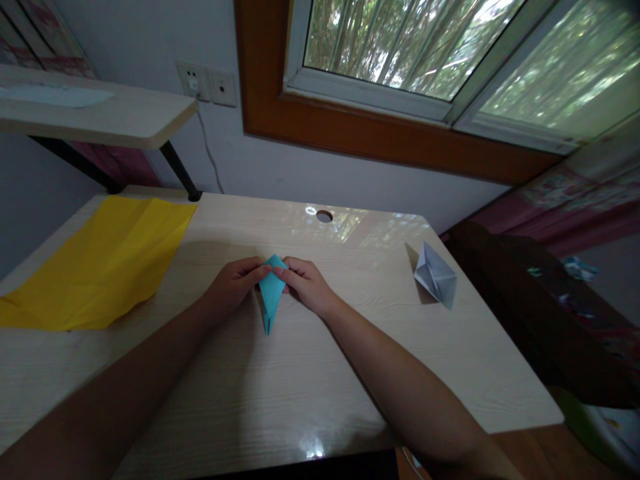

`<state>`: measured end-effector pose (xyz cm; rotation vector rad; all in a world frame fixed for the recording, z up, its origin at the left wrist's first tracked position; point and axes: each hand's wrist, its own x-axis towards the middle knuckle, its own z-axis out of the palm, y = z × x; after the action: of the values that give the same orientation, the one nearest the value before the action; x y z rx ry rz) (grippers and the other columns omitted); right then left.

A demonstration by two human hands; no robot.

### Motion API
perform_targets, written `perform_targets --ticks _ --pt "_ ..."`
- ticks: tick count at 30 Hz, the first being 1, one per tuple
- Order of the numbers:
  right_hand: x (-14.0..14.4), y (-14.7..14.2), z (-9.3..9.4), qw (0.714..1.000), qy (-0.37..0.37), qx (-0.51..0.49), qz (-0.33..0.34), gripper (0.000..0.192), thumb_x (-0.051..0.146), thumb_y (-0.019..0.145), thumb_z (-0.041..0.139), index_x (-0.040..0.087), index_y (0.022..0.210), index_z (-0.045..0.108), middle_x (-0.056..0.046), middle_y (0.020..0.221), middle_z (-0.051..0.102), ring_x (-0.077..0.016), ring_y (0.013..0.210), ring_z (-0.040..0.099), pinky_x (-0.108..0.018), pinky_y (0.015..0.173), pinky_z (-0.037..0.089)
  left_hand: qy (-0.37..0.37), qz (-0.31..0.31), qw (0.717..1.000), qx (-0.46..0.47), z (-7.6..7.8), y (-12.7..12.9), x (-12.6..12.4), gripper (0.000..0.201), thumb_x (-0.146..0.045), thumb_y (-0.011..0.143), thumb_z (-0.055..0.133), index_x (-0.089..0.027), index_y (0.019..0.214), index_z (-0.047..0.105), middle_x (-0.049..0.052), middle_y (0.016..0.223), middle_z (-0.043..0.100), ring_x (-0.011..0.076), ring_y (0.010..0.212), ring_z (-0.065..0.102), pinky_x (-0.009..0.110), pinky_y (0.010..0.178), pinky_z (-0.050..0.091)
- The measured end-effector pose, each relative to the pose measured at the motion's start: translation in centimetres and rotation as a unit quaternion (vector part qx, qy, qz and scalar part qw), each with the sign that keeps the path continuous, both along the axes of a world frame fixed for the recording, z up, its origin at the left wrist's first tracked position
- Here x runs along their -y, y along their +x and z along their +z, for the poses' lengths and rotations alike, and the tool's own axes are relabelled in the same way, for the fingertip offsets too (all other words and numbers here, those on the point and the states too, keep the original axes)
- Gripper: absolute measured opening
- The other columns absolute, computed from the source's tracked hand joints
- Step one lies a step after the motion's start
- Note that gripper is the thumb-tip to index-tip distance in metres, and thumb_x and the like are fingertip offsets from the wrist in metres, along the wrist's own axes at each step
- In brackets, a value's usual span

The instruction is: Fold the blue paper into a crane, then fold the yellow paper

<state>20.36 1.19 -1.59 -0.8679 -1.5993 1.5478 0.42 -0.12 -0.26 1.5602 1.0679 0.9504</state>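
A piece of folded blue origami paper point(272, 293) is held between both hands over the middle of the desk. Its shape is a narrow kite, with the long split point toward me. My left hand point(239, 279) pinches the left edge, thumb on top. On the opposite edge my right hand point(306, 283) does the same, its thumb almost meeting the left one near the upper end. The fingers beneath the paper are mostly hidden.
A pale wooden desk point(350, 373) lies under my arms. On its left spreads a yellow sheet point(107, 263), below a raised shelf point(140, 123). A folded grey-white paper piece point(436, 275) stands at the right. A round cable hole point(325, 216) is near the back edge.
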Motion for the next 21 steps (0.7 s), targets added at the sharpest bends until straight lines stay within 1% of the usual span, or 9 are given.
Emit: perform_targets --ticks 9,13,16,21 --pt "-0.06 -0.13 -0.32 0.999 -0.023 -0.018 -0.011 0.042 0.058 0.089 0.065 0.020 0.072 0.057 0.003 0.064 0.050 -0.0117 0.061 0.047 -0.025 0.059 0.038 0.001 0.015 1.000 -0.026 -0.23 0.02 -0.03 0.037 -0.048 0.092 0.061 -0.018 0.072 0.061 -0.003 0.067 0.059 0.0137 0.065 0.053 0.024 0.062 0.043" --pt "-0.04 -0.21 -0.36 0.999 -0.020 -0.025 -0.015 0.040 0.055 0.090 0.065 0.020 0.072 0.056 0.004 0.063 0.050 -0.0110 0.059 0.045 -0.025 0.058 0.037 -0.006 0.011 1.000 -0.021 -0.01 0.04 0.01 0.038 -0.049 0.092 0.061 -0.018 0.070 0.061 -0.003 0.066 0.059 0.0138 0.064 0.054 0.024 0.063 0.044" --pt "-0.06 -0.24 -0.36 1.000 -0.018 -0.015 -0.016 0.040 0.055 0.090 0.065 0.020 0.072 0.056 0.004 0.063 0.050 -0.0113 0.059 0.046 -0.025 0.059 0.038 -0.011 0.008 1.000 -0.012 0.12 0.02 -0.02 0.037 -0.048 0.092 0.062 -0.018 0.070 0.061 -0.002 0.066 0.060 0.0139 0.064 0.054 0.024 0.063 0.044" --pt "0.01 -0.27 -0.27 1.000 -0.020 -0.020 -0.013 0.041 0.057 0.089 0.065 0.020 0.073 0.056 0.004 0.065 0.050 -0.0111 0.061 0.047 -0.025 0.060 0.038 -0.013 0.011 1.000 0.003 -0.06 0.01 -0.07 0.036 -0.046 0.090 0.064 -0.018 0.068 0.060 -0.003 0.066 0.059 0.0133 0.064 0.053 0.024 0.063 0.044"
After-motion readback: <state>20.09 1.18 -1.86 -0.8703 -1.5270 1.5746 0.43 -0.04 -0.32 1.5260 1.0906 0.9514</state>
